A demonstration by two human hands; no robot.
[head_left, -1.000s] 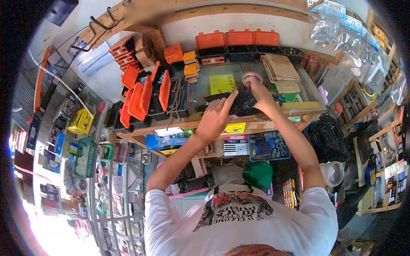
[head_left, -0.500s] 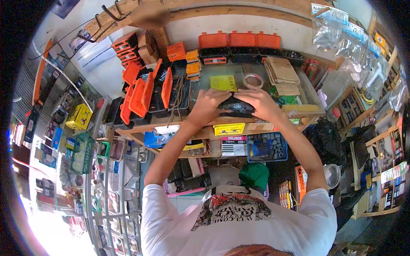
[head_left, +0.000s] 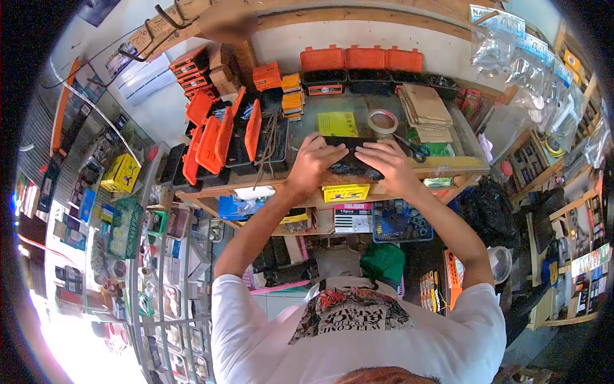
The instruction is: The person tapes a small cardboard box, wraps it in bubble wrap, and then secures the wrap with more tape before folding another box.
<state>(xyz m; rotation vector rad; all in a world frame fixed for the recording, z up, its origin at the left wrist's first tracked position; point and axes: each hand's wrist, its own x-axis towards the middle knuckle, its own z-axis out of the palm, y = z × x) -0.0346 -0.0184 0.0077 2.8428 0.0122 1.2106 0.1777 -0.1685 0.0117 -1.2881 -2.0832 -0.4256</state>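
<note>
Both hands are on a shiny black plastic package at the front edge of the glass-topped counter. My left hand grips its left side, fingers bent over the top. On the right side, my right hand holds it the same way, and the fingertips of both hands come close together in the middle. The package's far edge looks straight and flat. Just beyond it lies a yellow packet. A roll of tape and dark-handled scissors lie near my right hand.
Orange-lidded black boxes stand open on the left of the counter, with more along the back. Brown cardboard sheets are stacked at the right. Below the edge are a yellow box and a blue tray.
The black package looks flatter, and its straight far edge now shows. My fingers have curled further over it, and the right hand has drawn slightly nearer, uncovering the scissors.
</note>
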